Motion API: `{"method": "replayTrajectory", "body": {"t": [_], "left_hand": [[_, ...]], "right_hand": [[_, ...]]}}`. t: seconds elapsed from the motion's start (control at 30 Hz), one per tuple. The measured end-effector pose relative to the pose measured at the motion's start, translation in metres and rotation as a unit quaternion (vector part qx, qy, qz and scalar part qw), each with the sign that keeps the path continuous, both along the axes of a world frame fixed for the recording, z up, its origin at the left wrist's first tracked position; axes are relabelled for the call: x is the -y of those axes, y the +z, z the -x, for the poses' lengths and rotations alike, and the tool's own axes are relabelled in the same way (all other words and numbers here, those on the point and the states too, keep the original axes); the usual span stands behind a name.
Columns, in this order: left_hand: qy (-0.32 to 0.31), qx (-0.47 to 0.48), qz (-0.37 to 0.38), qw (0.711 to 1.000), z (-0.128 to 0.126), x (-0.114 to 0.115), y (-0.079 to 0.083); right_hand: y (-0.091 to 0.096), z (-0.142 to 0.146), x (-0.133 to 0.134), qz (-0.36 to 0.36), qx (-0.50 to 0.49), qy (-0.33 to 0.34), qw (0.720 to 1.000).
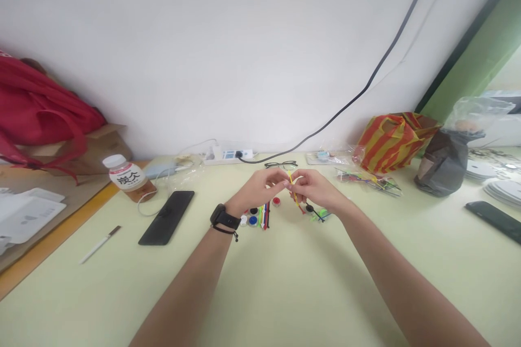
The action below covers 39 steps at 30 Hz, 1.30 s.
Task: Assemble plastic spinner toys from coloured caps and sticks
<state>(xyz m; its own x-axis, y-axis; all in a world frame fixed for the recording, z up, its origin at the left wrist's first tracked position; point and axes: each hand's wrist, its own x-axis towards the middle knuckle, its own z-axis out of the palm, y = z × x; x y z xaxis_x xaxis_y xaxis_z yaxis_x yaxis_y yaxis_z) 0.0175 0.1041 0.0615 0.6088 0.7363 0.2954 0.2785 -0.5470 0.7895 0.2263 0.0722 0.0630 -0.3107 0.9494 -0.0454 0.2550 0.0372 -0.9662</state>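
Over the middle of the table, both my hands meet at a thin yellow plastic strip (296,195). My right hand (315,187) is closed in a pinch around it. My left hand (262,190) is also pinched, its fingertips at the strip's upper part. Just below my left hand lie a row of thin coloured strips (264,216) and several small round pieces, among them a blue one (253,220) and a white one (243,220). A red round piece (276,201) sits between the hands. Under my right hand are a black round piece (310,209) with a black strip and some green bits.
Black-framed glasses (280,164) lie behind my hands, near a power strip (228,156). To the left are a phone (166,218), a drink bottle (129,178) and a pen (100,245). A bag of coloured strips (370,181), striped bag (393,143) and dark bag (443,162) stand right.
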Motion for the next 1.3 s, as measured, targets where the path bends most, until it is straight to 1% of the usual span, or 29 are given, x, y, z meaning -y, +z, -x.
{"method": "replayTrajectory", "body": {"t": [0.03, 0.1, 0.17, 0.23, 0.33, 0.43, 0.5, 0.6, 0.67, 0.77, 0.87, 1.03, 1.13, 1.23, 1.3], "left_hand": [[-0.014, 0.023, 0.018, 0.999, -0.003, 0.002, 0.003], [-0.028, 0.049, 0.031, 0.998, -0.007, 0.005, 0.005], [-0.026, 0.056, 0.02, 0.998, -0.008, 0.006, 0.005], [-0.02, 0.05, 0.001, 0.999, -0.009, 0.007, 0.004], [-0.018, 0.023, -0.014, 0.999, -0.011, 0.009, 0.001], [-0.013, -0.008, -0.013, 1.0, -0.014, 0.01, -0.004], [-0.002, -0.037, -0.005, 0.999, -0.014, 0.01, -0.008], [-0.002, -0.091, -0.006, 0.996, -0.011, 0.007, -0.016], [-0.005, -0.128, -0.026, 0.991, -0.01, 0.004, -0.021], [0.003, -0.163, -0.07, 0.984, -0.009, 0.0, -0.028], [0.016, -0.173, -0.083, 0.981, -0.008, -0.002, -0.033], [0.021, -0.182, -0.022, 0.983, -0.007, -0.002, -0.032], [0.019, -0.183, -0.015, 0.983, -0.005, -0.002, -0.03], [0.013, -0.185, -0.019, 0.982, 0.0, -0.005, -0.028], [0.012, -0.186, -0.008, 0.982, 0.004, -0.007, -0.028]], "right_hand": [[0.003, 0.0, 0.0, 0.005, -0.038, -0.004, 0.999], [0.006, 0.001, 0.0, 0.019, -0.085, -0.007, 0.996], [0.006, 0.001, 0.001, 0.032, -0.094, -0.011, 0.995], [0.002, 0.002, 0.0, 0.033, -0.078, -0.012, 0.996], [-0.007, 0.003, -0.004, 0.005, -0.027, -0.004, 1.0], [-0.018, 0.004, -0.009, -0.044, 0.066, -0.043, 0.996], [-0.024, 0.004, -0.011, -0.051, 0.138, -0.074, 0.986], [-0.031, 0.004, -0.012, -0.036, 0.218, -0.066, 0.973], [-0.034, 0.005, -0.012, -0.04, 0.271, -0.055, 0.96], [-0.036, 0.006, -0.011, -0.057, 0.337, -0.062, 0.938], [-0.037, 0.007, -0.011, -0.07, 0.367, -0.076, 0.924], [-0.04, 0.009, -0.011, -0.086, 0.418, -0.077, 0.901], [-0.041, 0.012, -0.01, -0.098, 0.44, -0.063, 0.891], [-0.042, 0.014, -0.009, -0.106, 0.448, -0.044, 0.887], [-0.042, 0.016, -0.007, -0.106, 0.444, -0.03, 0.889]]}}
